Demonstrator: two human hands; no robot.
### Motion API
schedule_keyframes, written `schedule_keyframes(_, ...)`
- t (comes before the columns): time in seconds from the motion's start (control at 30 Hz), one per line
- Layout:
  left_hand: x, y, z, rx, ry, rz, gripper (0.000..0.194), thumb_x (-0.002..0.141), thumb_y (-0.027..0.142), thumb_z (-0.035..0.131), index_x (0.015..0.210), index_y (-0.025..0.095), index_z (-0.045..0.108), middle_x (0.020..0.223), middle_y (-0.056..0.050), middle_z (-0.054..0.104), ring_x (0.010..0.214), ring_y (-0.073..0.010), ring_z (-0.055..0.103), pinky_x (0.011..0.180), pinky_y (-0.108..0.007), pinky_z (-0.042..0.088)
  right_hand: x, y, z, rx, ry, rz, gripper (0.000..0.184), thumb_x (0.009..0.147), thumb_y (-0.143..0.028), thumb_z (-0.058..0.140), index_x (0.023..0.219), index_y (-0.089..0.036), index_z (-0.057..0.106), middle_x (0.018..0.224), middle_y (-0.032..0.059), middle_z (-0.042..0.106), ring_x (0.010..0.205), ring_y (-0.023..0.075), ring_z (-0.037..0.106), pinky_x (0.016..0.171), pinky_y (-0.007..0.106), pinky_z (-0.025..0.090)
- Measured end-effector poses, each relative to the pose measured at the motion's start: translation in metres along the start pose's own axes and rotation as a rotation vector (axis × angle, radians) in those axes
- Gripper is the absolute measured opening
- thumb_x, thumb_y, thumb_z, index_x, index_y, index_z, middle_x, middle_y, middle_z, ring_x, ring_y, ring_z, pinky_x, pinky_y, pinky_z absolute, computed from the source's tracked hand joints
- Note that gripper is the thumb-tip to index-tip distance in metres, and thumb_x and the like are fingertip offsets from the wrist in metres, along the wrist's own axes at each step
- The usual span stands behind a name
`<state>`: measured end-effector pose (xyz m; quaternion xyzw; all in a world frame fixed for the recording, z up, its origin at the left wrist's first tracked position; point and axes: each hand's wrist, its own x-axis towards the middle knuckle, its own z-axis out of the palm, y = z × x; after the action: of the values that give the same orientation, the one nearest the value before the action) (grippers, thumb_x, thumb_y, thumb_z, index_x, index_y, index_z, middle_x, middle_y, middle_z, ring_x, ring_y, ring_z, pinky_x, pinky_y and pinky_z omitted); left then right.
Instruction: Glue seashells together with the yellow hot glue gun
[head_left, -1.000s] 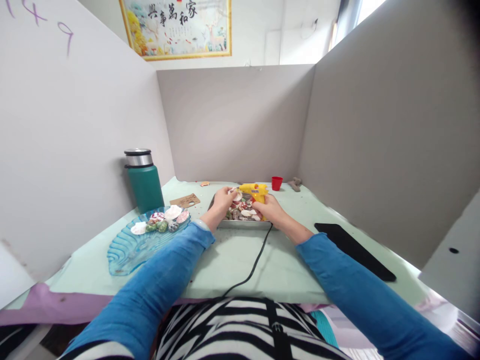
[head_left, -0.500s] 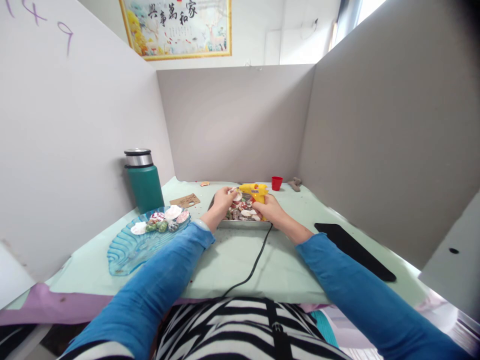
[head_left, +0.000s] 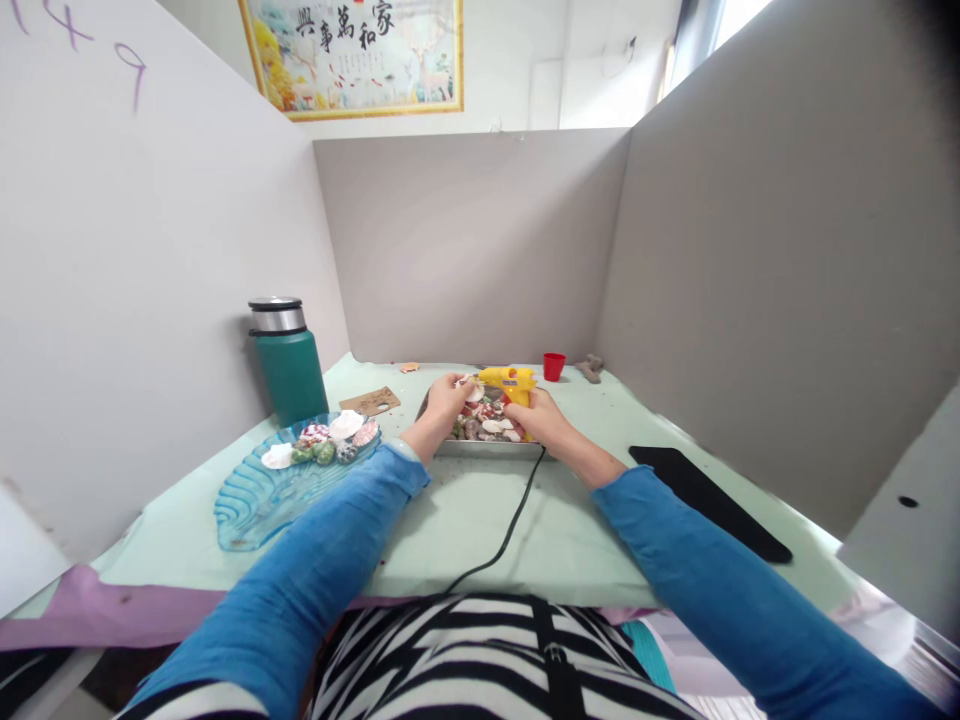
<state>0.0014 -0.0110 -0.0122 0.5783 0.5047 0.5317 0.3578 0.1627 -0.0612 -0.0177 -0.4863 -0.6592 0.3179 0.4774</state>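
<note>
My right hand (head_left: 541, 418) is closed around the handle of a yellow hot glue gun (head_left: 511, 380), its nozzle pointing left. A pale seashell (head_left: 474, 391) is pinched in the fingers of my left hand (head_left: 448, 397), right at the nozzle's tip. Both hands are over a metal tray (head_left: 491, 450) filled with mixed shells and stones (head_left: 480, 425). From the glue gun's side a black cord (head_left: 517, 520) runs over the tray's front edge toward my body. Whether glue is on the shell is too small to make out.
To the left, a blue shell-shaped glass plate (head_left: 255, 500) bears several shells, with a green bottle (head_left: 289, 375) behind it. A brown cardboard tag (head_left: 371, 401), a red cup (head_left: 553, 367), a grey-brown lump (head_left: 590, 369) and a black flat slab (head_left: 705, 500) lie around. Partition walls enclose three sides.
</note>
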Motion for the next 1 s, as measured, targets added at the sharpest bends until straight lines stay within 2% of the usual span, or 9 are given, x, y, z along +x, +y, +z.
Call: schedule_keyframes(1.0, -0.0026, 0.0033, -0.0002, -0.014, 0.024, -0.012, 0.023, 0.080, 0.028, 0.066, 0.097, 0.012, 0.064, 0.084, -0.006, 0.069, 0.052, -0.0089, 0.060, 0.049, -0.019, 0.046, 0.0031, 0.0051, -0.0003, -0.028, 0.013, -0.018, 0.018, 0.062, -0.021, 0.051, 0.078, -0.018, 0.059, 0.050, -0.0035, 0.050, 0.046, 0.0117, 0.046, 0.045, 0.022, 0.036)
